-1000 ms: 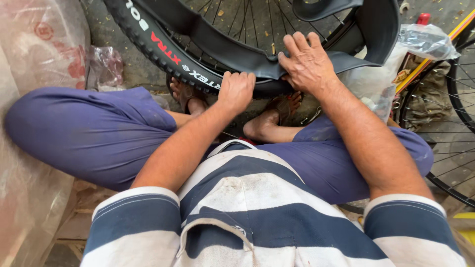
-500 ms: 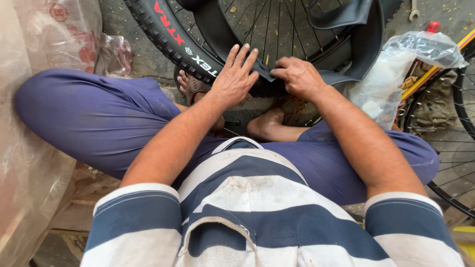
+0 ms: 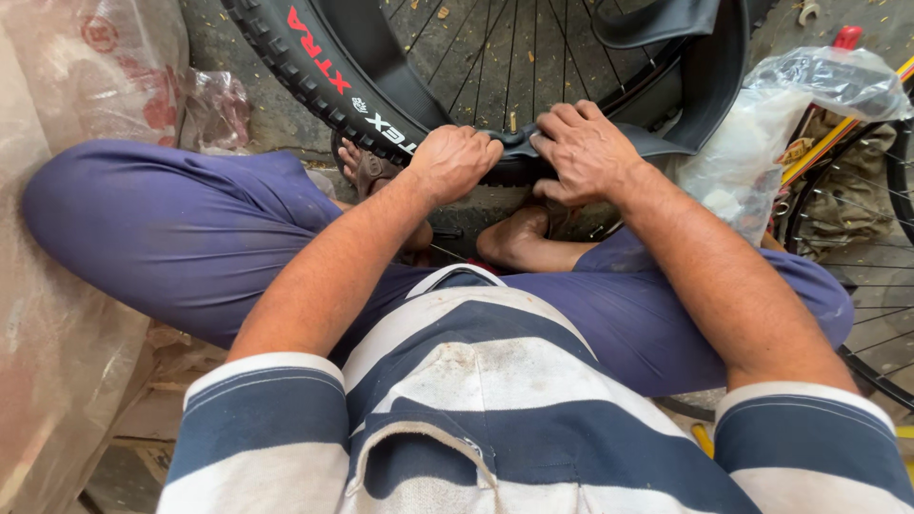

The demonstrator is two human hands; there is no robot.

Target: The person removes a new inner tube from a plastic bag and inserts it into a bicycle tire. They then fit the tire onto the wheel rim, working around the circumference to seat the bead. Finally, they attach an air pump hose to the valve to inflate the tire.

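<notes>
Both hands on the black inner tube [image 3: 666,143] at the tyre [image 3: 314,86], upper middle: left hand [image 3: 455,162] fisted, right hand [image 3: 583,152] pinching; tube trails off upper right.

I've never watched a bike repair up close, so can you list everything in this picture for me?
tyre: one, black with red and white lettering, top, on the wheel
spokes: many, dark metal, top centre
inner tube: one, black, loose at top right, pinched below by both hands
clear bag: one, right
plastic sheet: one, translucent, left
second wheel: one, black, right edge
trousers: blue, on crossed legs
shirt: blue and white stripes, bottom
left hand: gripping the tyre edge
right hand: fingers on the tube
</notes>
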